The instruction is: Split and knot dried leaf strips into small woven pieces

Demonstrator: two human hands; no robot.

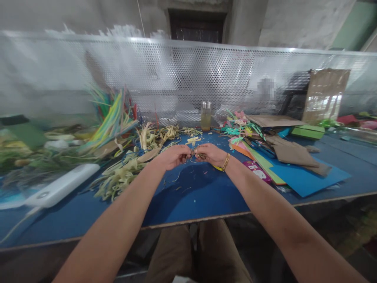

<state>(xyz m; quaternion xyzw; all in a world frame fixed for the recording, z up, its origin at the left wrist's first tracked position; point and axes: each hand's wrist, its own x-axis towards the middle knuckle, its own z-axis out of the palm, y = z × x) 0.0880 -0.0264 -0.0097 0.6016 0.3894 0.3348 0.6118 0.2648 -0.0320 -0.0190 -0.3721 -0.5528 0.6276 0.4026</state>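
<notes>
Over the middle of the blue table (194,198), my left hand (176,156) and my right hand (212,154) meet with fingertips nearly touching. Both are closed in a pinch. Between them is a small, thin, brownish-green strip of dried plant (193,153), mostly covered by the fingers. A gold-coloured bracelet (226,162) circles my right wrist. Small pale scraps (193,140) lie just beyond the fingertips, and loose thin bits are scattered on the table below. Left of my left hand lies a heap of pale dried husk-like strips (120,177).
A white power strip (63,186) and a bundle of coloured strips (113,118) are on the left. A glass jar (206,116) stands behind my hands. Blue paper sheets (306,175), brown cardboard (294,151) and a purple packet (256,171) lie right. A perforated metal panel (188,74) backs the table.
</notes>
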